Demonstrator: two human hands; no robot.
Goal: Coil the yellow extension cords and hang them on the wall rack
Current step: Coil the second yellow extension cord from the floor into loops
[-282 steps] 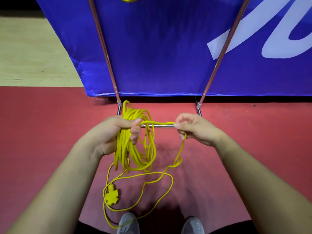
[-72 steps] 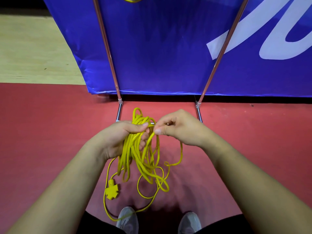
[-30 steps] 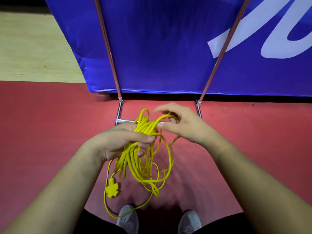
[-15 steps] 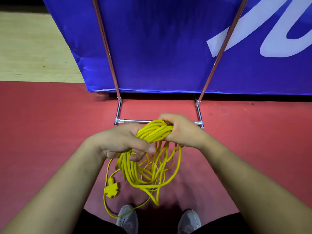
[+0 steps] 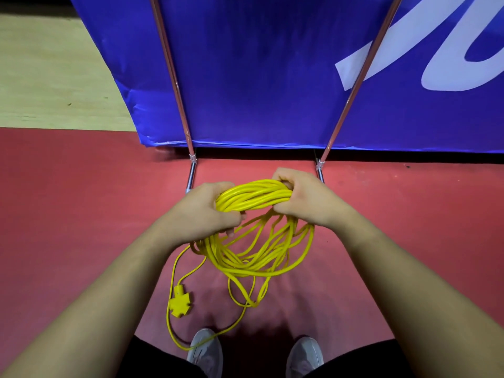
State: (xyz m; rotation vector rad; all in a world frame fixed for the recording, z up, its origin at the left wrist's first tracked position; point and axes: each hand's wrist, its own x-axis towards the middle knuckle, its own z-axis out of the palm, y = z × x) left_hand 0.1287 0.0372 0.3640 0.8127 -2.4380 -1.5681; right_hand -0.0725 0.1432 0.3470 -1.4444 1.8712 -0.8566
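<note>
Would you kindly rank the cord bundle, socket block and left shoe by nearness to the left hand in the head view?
1. Cord bundle: gripped by the left hand.
2. Socket block: below the hand.
3. Left shoe: bottom edge.

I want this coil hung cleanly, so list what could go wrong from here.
Left hand and right hand grip only the top of the yellow cord; its lower loops hang uneven and crossed and may tangle.
The socket end has a tail running by the grey shoe; a step could yank the coil loose.
</note>
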